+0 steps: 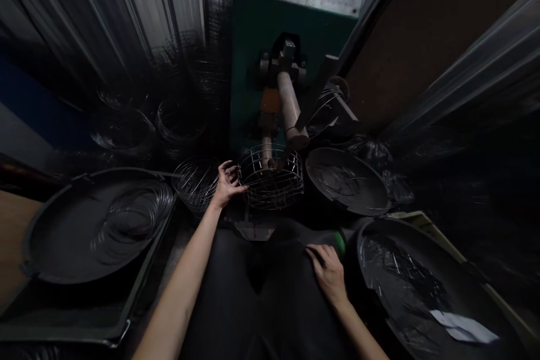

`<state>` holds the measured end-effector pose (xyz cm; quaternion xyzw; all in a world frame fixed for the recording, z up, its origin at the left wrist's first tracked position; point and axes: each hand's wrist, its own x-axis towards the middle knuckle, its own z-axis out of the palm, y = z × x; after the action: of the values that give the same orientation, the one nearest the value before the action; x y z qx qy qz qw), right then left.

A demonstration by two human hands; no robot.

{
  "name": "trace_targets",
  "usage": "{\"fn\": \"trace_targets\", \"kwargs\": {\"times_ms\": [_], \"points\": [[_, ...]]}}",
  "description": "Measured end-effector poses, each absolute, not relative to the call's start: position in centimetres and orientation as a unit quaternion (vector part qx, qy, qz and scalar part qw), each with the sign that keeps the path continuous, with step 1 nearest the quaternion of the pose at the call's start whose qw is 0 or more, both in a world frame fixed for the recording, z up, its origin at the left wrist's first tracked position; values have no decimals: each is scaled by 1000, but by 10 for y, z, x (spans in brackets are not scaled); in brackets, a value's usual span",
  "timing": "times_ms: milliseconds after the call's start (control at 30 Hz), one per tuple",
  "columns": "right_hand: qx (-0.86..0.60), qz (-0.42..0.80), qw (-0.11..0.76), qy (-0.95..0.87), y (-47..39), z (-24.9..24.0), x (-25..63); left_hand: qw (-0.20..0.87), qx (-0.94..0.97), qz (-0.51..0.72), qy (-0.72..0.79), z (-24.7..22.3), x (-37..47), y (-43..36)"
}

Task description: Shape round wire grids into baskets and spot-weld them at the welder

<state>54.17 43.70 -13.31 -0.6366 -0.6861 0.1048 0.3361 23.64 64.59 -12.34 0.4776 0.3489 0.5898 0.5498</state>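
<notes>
In front of me a round wire basket [295, 188] of thin metal rods sits around the lower arm [266, 146] of a green machine that looks like a spot welder [248, 67]. My left hand [226, 184] grips the basket at its left side, thumb low and fingers higher up on the rods. The machine's thick upper arm [291, 107] reaches out above the basket. Lower right, my right hand [329, 270] is over my dark-clothed lap, fingers curled with the tips close together. Whether something small is between them is too dark to make out.
A black round tray [63, 236] with coiled wire rings stands left on a green crate [84, 318]. To the right are another black tray [375, 197] with wire pieces and a larger basin [367, 259] holding short rods and white paper [464, 326]. Wire rings [122, 129] lie back left.
</notes>
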Motion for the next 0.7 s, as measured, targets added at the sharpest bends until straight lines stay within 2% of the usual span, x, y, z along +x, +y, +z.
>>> {"fn": "trace_targets", "kwargs": {"times_ms": [167, 300, 400, 500, 600, 700], "points": [[-655, 138, 357, -651, 435, -129, 537, 533, 491, 589, 357, -121, 232, 647], [-690, 232, 420, -542, 438, -114, 540, 505, 516, 581, 375, -114, 229, 639], [-696, 298, 447, -476, 436, -80, 541, 469, 569, 559, 381, -104, 222, 620], [-655, 363, 445, -490, 434, -27, 528, 399, 628, 547, 384, -86, 216, 594], [-590, 461, 390, -535, 449, 20, 507, 296, 707, 515, 384, -61, 218, 572], [-543, 536, 270, -587, 482, 40, 487, 225, 797, 415, 377, -38, 230, 559]]}}
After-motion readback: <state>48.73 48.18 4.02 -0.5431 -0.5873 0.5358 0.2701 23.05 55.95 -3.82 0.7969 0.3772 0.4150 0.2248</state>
